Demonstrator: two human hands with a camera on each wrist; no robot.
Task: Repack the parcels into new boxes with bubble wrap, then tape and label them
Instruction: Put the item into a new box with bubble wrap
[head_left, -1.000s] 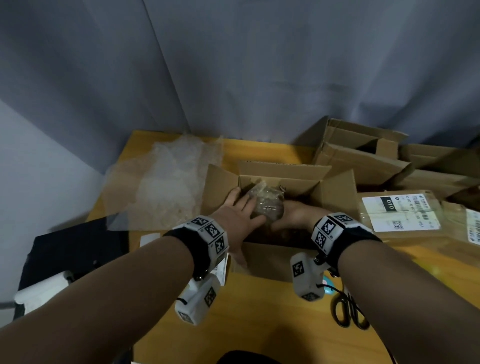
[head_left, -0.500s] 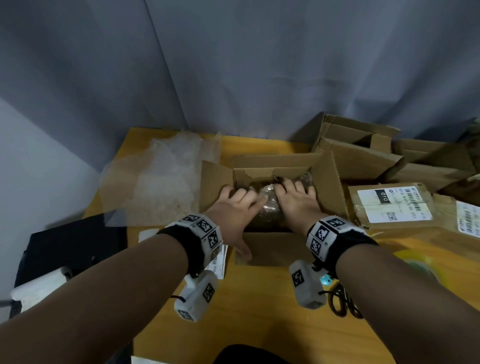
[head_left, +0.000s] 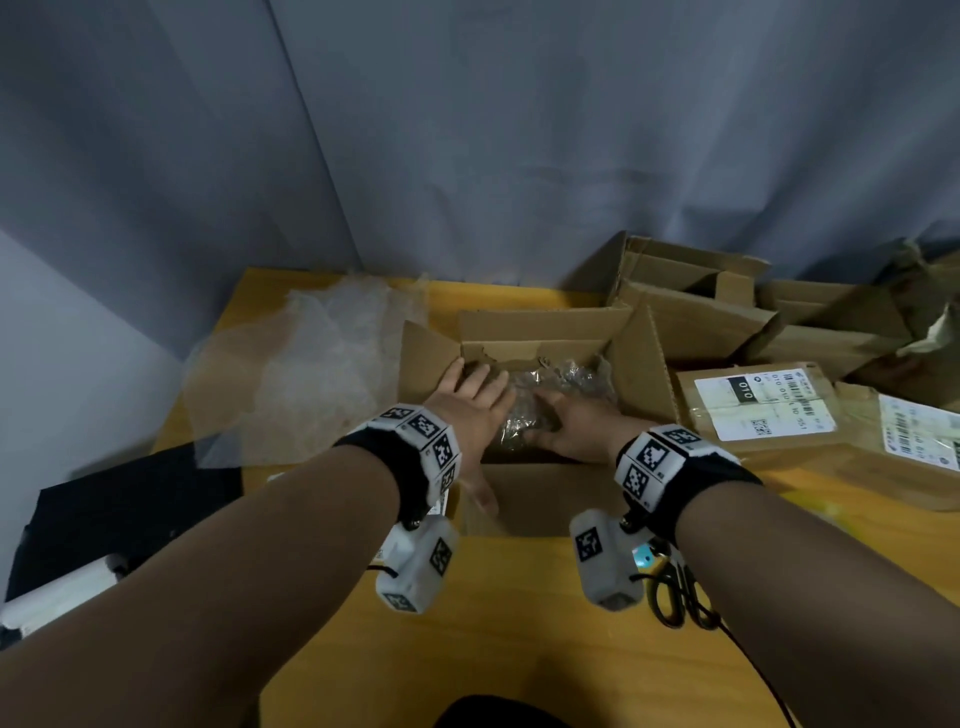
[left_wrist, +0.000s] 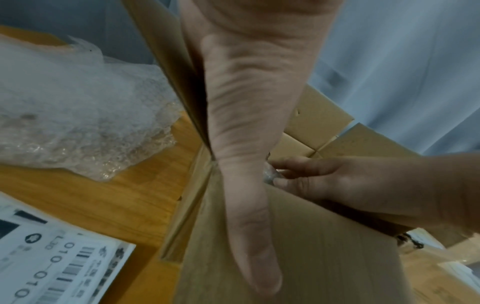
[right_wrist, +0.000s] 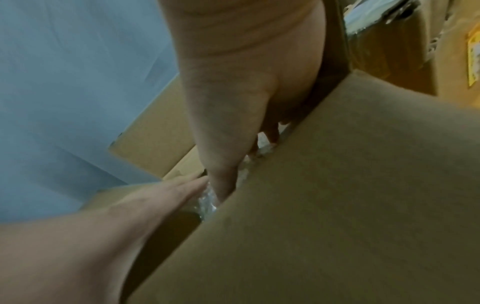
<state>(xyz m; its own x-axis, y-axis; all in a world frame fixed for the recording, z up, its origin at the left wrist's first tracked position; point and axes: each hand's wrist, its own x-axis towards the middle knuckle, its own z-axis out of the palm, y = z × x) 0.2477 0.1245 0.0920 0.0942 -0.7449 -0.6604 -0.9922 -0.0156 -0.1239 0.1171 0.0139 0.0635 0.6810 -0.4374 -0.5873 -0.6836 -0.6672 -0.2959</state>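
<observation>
Since approx. 1 s ago the clear bubble-wrapped bundle (head_left: 540, 410) has been lowered from rim height into the open brown cardboard box (head_left: 644, 358), and it is now seated low inside, w/ crinkled wrap spread toward the box's right inner wall. The left hand (head_left: 470, 410) is laid on the bundle's left side, fingers straight and pressing, thumb hooked down outside the box's near wall. The right hand (head_left: 569, 431) is laid on the bundle's near-right part, fingers loosely bent onto the wrap; no real grip is seen, more a pushing-down. In the left wrist view the thumb is seen flat against the outer cardboard.

By this the packing step is judged almost done for this parcel; flaps are not yet closed, so folding, taping and labelling are left.

Around the box: a loose sheet of clear bubble wrap (head_left: 306, 374) lies left of it on the yellow wooden worktop (head_left: 519, 623). Right of the box are a taped brown parcel with a white printed label (head_left: 758, 410) and, behind that, a heap of opened brown cartons (head_left: 691, 306). Black-handled scissors (head_left: 680, 597) lie near-right of the box, partly hidden by the wrist unit. A white printed label sheet (left_wrist: 59, 261) lies near-left of the box.

In the way: the box's 4 flaps stand up, and wrap may bulge above the rim, so closing could be resisted. No tape roll can be made out.
</observation>
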